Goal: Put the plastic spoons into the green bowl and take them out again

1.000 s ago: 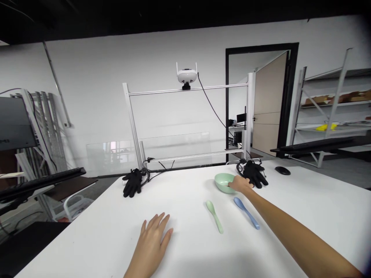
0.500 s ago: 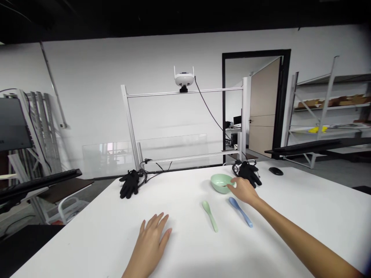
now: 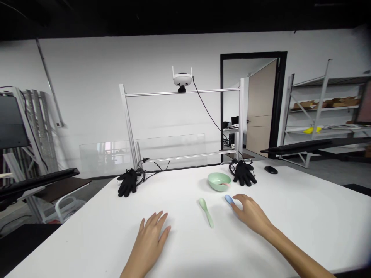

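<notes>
**Right hand point(image 3: 251, 213) lies spread over blue spoon point(image 3: 228, 199) on white desk point(image 3: 307, 204)**

A person stands at the near edge of the white desk, both bare hands in view. The right hand is open, its fingers curving down over the blue spoon without visibly closing on it. Only the spoon's rounded head shows past the fingertips; the rest is hidden beneath the hand. The left hand point(image 3: 149, 242) rests flat and released on the desktop near the near edge, fingers spread, holding nothing.

Between the two hands lies a pale green spoon point(image 3: 206, 212), its head pointing toward the far edge. Beyond it, toward the far edge, sits a pale green bowl point(image 3: 216, 180), just ahead of the blue spoon. A small pinkish patch inside the bowl is too small to identify.

A black wired glove point(image 3: 244, 173) lies just right of the bowl and a second black wired glove point(image 3: 127, 182) lies well to the left, both near the far edge. A black computer mouse point(image 3: 271, 170) sits farther right. Behind the desk stands an aluminium frame point(image 3: 208, 90) carrying a white camera unit point(image 3: 182, 79).
</notes>
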Available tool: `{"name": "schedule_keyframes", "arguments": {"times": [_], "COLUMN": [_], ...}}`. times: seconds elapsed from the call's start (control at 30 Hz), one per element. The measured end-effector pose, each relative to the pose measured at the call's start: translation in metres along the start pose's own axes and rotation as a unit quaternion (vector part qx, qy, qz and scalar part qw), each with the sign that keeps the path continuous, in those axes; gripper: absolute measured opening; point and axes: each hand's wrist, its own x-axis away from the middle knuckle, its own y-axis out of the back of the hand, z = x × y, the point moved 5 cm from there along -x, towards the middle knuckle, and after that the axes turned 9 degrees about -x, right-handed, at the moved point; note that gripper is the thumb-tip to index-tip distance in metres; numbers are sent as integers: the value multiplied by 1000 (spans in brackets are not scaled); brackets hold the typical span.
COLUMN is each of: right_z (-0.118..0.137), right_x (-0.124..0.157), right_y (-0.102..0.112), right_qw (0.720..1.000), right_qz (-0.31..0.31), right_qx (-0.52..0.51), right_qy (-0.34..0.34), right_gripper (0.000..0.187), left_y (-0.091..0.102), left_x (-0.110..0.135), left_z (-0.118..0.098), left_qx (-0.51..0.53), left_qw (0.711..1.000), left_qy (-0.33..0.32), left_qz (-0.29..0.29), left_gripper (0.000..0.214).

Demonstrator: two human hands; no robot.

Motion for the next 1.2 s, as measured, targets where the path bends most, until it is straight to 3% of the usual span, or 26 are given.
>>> {"name": "schedule_keyframes", "arguments": {"times": [1.2], "right_z": [13], "right_x": [20], "right_y": [-6], "right_qw": [1000], "right_qz": [1], "right_qx": [-19], "right_qy": [20], "right_gripper": [45], "left_y": [-5], "left_x": [0], "left_z": [-3], "left_qx": [5], "left_qw": [1000], "left_qy": [-4], "left_qz": [3], "left_gripper": [53]}}
